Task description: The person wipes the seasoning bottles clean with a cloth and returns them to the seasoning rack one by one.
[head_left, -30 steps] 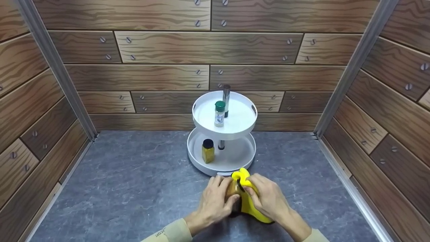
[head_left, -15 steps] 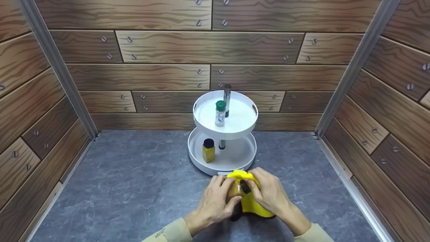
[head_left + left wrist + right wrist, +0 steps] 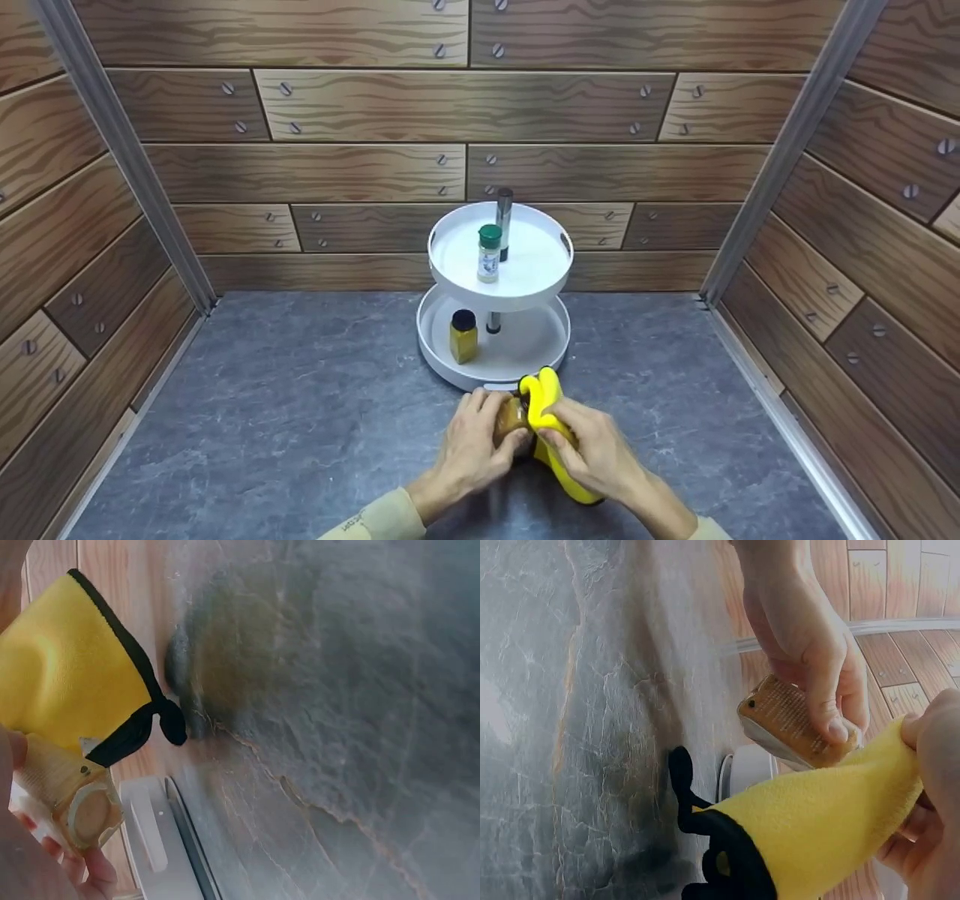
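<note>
My left hand grips a brown-orange spice jar with a printed label, thumb on one side and fingers on the other. In the left wrist view the round base of the jar faces the camera. My right hand pinches a yellow cloth with a black edge, which lies against the capped end of the jar and hides it. Most of the cloth hangs down below the hand. Both hands are in front of a white two-tier round stand, above the grey tabletop.
On the upper tier stands a clear shaker with a green lid, beside the metal post. The lower tier bears a yellow spice jar with a black cap. Wood-patterned walls enclose the grey table on three sides.
The black cap of the jar, visible half a second ago, is now covered by the cloth. The right hand has turned and drawn the cloth slightly lower; the jar has shifted a little left.
</note>
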`<action>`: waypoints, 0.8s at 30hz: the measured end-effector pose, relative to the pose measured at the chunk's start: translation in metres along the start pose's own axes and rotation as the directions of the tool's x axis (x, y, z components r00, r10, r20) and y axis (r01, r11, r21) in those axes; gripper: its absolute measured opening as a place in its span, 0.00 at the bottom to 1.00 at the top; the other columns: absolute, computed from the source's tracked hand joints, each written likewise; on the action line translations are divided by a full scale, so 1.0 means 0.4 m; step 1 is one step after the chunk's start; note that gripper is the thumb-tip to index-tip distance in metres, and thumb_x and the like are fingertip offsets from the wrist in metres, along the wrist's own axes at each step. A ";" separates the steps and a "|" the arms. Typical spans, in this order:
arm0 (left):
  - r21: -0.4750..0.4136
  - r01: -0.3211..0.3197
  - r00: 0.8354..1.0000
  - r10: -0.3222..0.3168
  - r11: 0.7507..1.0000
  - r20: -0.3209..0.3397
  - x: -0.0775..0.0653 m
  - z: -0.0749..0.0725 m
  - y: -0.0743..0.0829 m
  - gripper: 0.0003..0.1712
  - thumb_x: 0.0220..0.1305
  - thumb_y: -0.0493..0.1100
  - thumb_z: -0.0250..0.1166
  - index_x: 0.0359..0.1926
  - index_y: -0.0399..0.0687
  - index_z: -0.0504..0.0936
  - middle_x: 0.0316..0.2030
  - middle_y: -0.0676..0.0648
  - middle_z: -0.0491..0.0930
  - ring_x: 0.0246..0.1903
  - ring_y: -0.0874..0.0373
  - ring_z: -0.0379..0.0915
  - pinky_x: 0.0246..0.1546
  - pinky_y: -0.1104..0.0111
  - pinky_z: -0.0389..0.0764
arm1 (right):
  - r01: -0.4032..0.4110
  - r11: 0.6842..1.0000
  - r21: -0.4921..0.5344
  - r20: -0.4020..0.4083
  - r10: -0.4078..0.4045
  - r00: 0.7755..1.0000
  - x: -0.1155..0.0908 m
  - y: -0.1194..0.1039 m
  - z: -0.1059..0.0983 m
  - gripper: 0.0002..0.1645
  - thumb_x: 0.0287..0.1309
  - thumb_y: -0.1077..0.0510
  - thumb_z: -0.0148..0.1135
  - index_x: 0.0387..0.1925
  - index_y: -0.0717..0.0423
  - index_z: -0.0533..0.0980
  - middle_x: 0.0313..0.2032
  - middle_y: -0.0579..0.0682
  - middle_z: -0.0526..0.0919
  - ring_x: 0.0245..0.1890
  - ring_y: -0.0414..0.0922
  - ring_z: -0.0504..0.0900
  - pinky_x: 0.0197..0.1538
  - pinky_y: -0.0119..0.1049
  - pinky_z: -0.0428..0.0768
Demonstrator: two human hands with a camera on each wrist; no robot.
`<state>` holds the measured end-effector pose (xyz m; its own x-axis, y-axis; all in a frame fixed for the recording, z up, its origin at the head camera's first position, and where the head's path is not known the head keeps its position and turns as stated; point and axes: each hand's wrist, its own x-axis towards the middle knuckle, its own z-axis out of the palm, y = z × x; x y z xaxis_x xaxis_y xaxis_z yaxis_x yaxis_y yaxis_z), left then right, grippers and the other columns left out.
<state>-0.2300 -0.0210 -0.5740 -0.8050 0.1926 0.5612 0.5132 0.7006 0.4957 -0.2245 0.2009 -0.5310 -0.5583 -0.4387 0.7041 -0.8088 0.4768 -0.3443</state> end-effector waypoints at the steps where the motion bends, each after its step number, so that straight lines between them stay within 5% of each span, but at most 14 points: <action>1: -0.005 0.010 1.000 -0.010 1.000 0.001 0.001 -0.001 0.000 0.25 0.65 0.53 0.78 0.60 0.53 0.85 0.46 0.52 0.82 0.45 0.59 0.74 0.45 0.66 0.80 | -0.016 0.999 0.028 -0.008 0.016 1.000 0.000 0.000 0.000 0.11 0.66 0.67 0.75 0.42 0.49 0.83 0.32 0.40 0.82 0.32 0.28 0.74 0.34 0.23 0.76; 5: -0.048 0.037 0.999 -0.037 0.998 0.006 0.005 -0.004 0.000 0.23 0.67 0.53 0.76 0.59 0.51 0.85 0.45 0.52 0.81 0.44 0.59 0.74 0.45 0.66 0.79 | -0.088 0.989 0.120 -0.099 0.100 0.990 0.002 0.006 -0.001 0.11 0.65 0.72 0.73 0.42 0.53 0.85 0.32 0.42 0.85 0.31 0.28 0.75 0.32 0.24 0.77; 9: -0.119 0.051 0.999 -0.052 0.992 -0.006 0.006 -0.008 0.002 0.21 0.68 0.51 0.76 0.57 0.50 0.83 0.44 0.52 0.81 0.43 0.61 0.74 0.45 0.66 0.79 | -0.162 0.968 0.193 -0.206 0.201 0.958 0.006 0.011 -0.003 0.07 0.66 0.74 0.71 0.41 0.63 0.86 0.30 0.48 0.88 0.28 0.29 0.77 0.28 0.25 0.78; 15: -0.192 0.091 0.996 -0.089 0.977 0.016 0.007 -0.012 0.012 0.21 0.70 0.49 0.74 0.59 0.50 0.81 0.47 0.51 0.83 0.44 0.59 0.79 0.49 0.65 0.83 | -0.253 0.946 0.201 -0.263 0.301 0.917 0.013 0.012 -0.007 0.04 0.69 0.74 0.69 0.42 0.67 0.85 0.30 0.51 0.88 0.27 0.31 0.79 0.27 0.25 0.80; 19: -0.238 0.126 0.992 -0.118 0.963 0.047 0.012 -0.016 0.022 0.21 0.73 0.48 0.72 0.62 0.49 0.81 0.52 0.49 0.84 0.49 0.56 0.82 0.55 0.61 0.85 | -0.268 0.943 0.199 -0.275 0.316 0.908 0.025 0.006 -0.006 0.06 0.69 0.73 0.70 0.43 0.63 0.86 0.31 0.50 0.89 0.28 0.31 0.81 0.29 0.25 0.82; 24: -0.288 0.129 0.992 -0.123 0.949 0.040 0.017 -0.018 0.037 0.20 0.74 0.46 0.71 0.62 0.48 0.81 0.51 0.49 0.84 0.50 0.57 0.82 0.57 0.60 0.85 | -0.205 0.964 0.169 -0.292 0.248 0.924 0.038 0.004 0.008 0.09 0.66 0.73 0.73 0.42 0.59 0.86 0.32 0.48 0.89 0.29 0.32 0.80 0.30 0.25 0.81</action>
<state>-0.2259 -0.0144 -0.5581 -0.8732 0.1321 0.4691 0.4687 0.4914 0.7341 -0.2347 0.1925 -0.5227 -0.6622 -0.0649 0.7465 -0.6966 0.4204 -0.5814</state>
